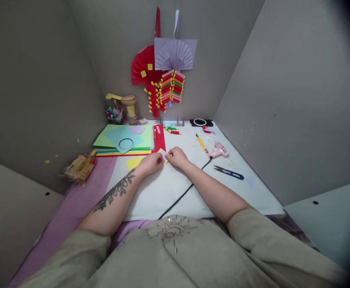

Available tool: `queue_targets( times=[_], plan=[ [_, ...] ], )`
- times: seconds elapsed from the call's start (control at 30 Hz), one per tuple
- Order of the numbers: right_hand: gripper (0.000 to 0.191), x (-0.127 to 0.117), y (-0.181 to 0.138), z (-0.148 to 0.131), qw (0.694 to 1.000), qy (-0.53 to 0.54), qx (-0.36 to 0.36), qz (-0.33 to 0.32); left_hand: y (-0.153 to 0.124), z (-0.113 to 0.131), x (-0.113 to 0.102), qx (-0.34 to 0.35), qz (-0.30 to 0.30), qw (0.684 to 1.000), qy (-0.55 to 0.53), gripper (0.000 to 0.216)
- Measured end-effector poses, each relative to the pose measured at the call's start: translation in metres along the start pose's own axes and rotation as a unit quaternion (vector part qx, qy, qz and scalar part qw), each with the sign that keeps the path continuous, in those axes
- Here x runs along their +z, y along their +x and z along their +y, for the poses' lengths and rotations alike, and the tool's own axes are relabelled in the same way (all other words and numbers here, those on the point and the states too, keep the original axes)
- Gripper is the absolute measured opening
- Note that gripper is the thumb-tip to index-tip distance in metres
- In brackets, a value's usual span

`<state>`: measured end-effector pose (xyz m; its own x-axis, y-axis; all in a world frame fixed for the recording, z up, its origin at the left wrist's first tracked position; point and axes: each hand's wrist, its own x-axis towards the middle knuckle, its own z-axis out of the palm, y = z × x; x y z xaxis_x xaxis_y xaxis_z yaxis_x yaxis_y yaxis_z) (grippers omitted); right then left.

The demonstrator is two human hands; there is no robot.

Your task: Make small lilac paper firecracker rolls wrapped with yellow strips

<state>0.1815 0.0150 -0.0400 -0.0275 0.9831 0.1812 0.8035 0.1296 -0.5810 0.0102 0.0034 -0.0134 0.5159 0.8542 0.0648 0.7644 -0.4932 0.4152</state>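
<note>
My left hand (152, 162) and my right hand (177, 157) meet at the middle of the white table sheet (169, 192). Both pinch a small pale lilac paper piece (163, 157) that lies over a yellow paper scrap (164, 153); the fingers of both are curled. A yellow paper square (133, 163) lies just left of my left hand. A strip of red paper (159, 141) runs away from the hands toward the back.
A stack of green, blue and yellow sheets (123, 140) with a tape ring (126, 143) sits back left. A pink glue gun (219, 151), its black cord (190, 186), an orange knife (202, 143) and blue snips (229, 172) lie at right. Paper fans and firecrackers (165, 76) hang on the wall.
</note>
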Motion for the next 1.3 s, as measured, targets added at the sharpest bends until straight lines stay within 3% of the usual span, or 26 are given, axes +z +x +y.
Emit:
queue_targets(
  times=[0.03,0.1,0.17,0.2,0.23,0.33,0.4,0.6,0.83,0.97,1.13,1.2,1.3],
  plan=[
    [0.016,-0.001,0.0,-0.001,0.999,0.029,0.004,0.013,0.0,0.002,-0.002,-0.007,0.033,0.999,-0.003,0.012],
    [0.017,-0.006,0.001,-0.003,0.991,0.117,0.018,0.059,0.0,0.005,-0.005,-0.042,0.156,0.986,-0.029,0.025],
    [0.022,-0.013,0.0,-0.005,0.969,0.222,0.031,0.104,0.001,0.007,-0.005,-0.091,0.276,0.953,-0.087,0.045],
    [0.025,-0.016,-0.002,-0.007,0.956,0.267,0.033,0.114,0.002,0.008,-0.005,-0.106,0.295,0.941,-0.128,0.051],
    [0.027,-0.019,-0.003,-0.009,0.946,0.302,0.031,0.115,0.003,0.009,-0.004,-0.11,0.279,0.938,-0.175,0.053],
    [0.028,-0.022,-0.009,-0.017,0.932,0.346,0.008,0.104,0.005,0.01,0.001,-0.105,0.136,0.942,-0.288,0.04],
    [0.028,-0.021,-0.012,-0.022,0.929,0.353,-0.005,0.106,0.004,0.011,0.002,-0.113,0.095,0.937,-0.317,0.039],
    [0.028,-0.019,-0.014,-0.025,0.907,0.421,0.011,0.01,0.004,0.011,0.001,-0.102,0.133,0.917,-0.362,0.04],
    [0.031,-0.024,-0.011,-0.016,0.889,0.451,0.052,0.058,0.004,0.012,-0.005,-0.071,0.14,0.925,-0.346,0.036],
    [0.031,-0.029,-0.007,-0.008,0.88,0.464,0.074,0.073,0.003,0.013,-0.011,-0.063,0.146,0.917,-0.366,0.034],
    [0.032,-0.037,0.001,0.011,0.861,0.474,0.121,0.137,0.001,0.005,-0.012,-0.077,0.171,0.905,-0.382,0.033],
    [0.031,-0.037,0.0,0.012,0.868,0.463,0.104,0.145,0.002,0.003,-0.009,-0.079,0.179,0.903,-0.382,0.033],
    [0.029,-0.03,-0.005,0.002,0.89,0.444,0.042,0.098,0.004,0.002,-0.002,-0.074,0.17,0.907,-0.379,0.03]
  ],
)
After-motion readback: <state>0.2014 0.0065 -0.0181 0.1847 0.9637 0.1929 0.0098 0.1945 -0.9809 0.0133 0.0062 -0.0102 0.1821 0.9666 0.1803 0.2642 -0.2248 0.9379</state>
